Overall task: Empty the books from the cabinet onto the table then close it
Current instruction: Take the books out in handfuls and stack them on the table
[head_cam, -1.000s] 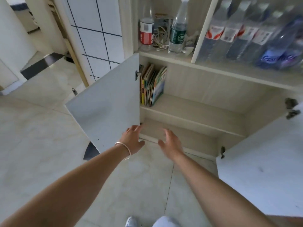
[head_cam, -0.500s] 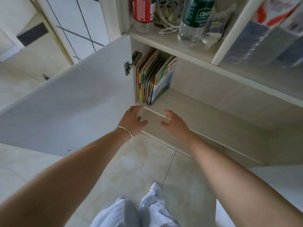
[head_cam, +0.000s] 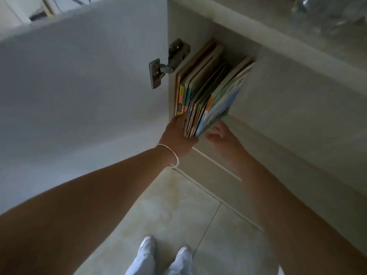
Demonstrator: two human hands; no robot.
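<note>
A row of several thin, colourful books (head_cam: 210, 90) stands upright at the left end of the cabinet's shelf (head_cam: 282, 124), leaning against the side wall. My left hand (head_cam: 177, 135), a bangle on its wrist, grips the lower front corner of the bunch. Its fingers are slipped in on the left side and hidden, and its thumb sits under the spines. My right hand (head_cam: 220, 135) touches the cover of the rightmost blue-green book from the right with fingers spread.
The white left cabinet door (head_cam: 79, 86) stands wide open beside my left arm, held by a metal hinge (head_cam: 168, 60). Blurred bottles (head_cam: 327, 14) sit on the shelf above. A second, lower shelf (head_cam: 208, 165) lies under my hands. Below are floor tiles and my white shoes (head_cam: 164, 257).
I have leaned in closer. Both hands rose from the lower shelf edge to the books; the left hand took hold of them and the right reached their right side.
</note>
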